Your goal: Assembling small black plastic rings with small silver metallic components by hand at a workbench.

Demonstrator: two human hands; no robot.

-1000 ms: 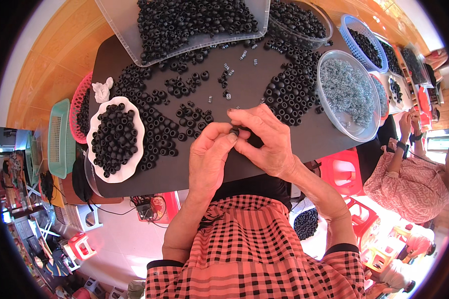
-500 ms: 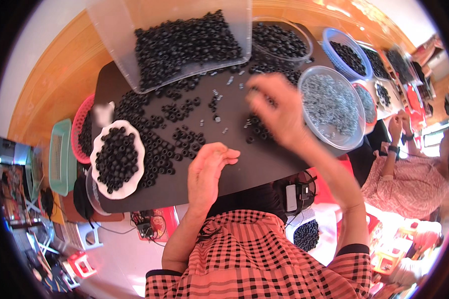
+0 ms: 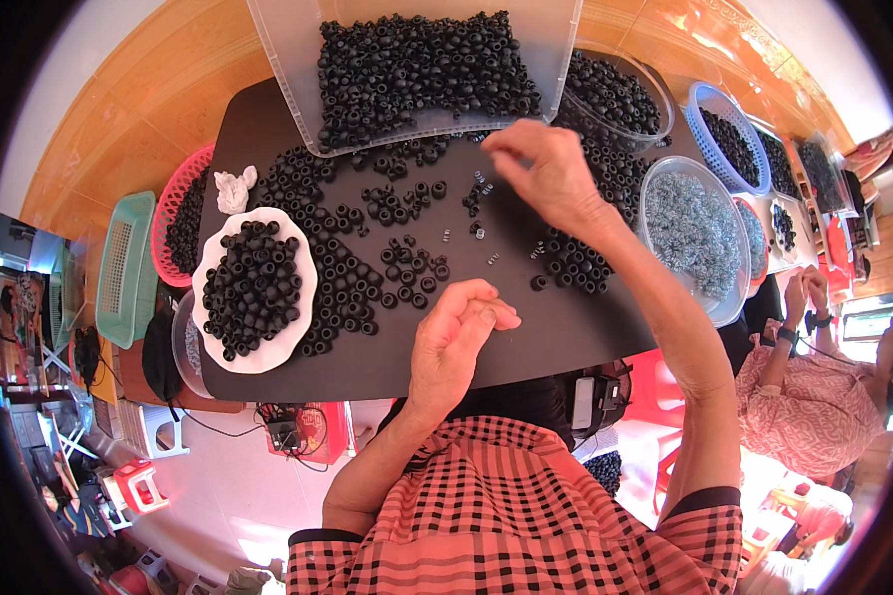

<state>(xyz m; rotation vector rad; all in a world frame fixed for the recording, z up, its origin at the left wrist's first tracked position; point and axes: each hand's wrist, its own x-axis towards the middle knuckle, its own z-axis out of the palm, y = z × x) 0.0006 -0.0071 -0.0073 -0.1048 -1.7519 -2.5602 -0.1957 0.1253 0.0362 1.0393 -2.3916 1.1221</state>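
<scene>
Black, round, hollow, bead-like pieces (image 3: 337,283) lie loose across the dark, flat-topped table (image 3: 556,337), mostly L & R of centre. R hand (image 3: 551,178) is out over the far half, fingers bent, thumb close to index; can't tell if it's pinching anything. L hand (image 3: 456,337) is held nr the near edge, fingers curled, thumb drawn in; can't see if there's a piece in it. Step now, I'd guess: picking small parts by hand, R reaching, L waiting. Next move prob. calls for a light fingertip pinch on one part w/o scattering neighbours.

Btwn & beyond the hands: small, clear, ribbed coil-like bits (image 3: 493,259). Far side: big clear plastic tub (image 3: 293,59), tilted, w/ lots more black pieces. R side: round clear plastic bowl (image 3: 732,307) full of the coil-like bits, then blue mesh plastic basket (image 3: 702,124). L side: white scalloped plate (image 3: 273,357) heaped w/ black pieces, pink mesh basket (image 3: 169,188) just behind, pale green basket (image 3: 129,268) further out.
</scene>
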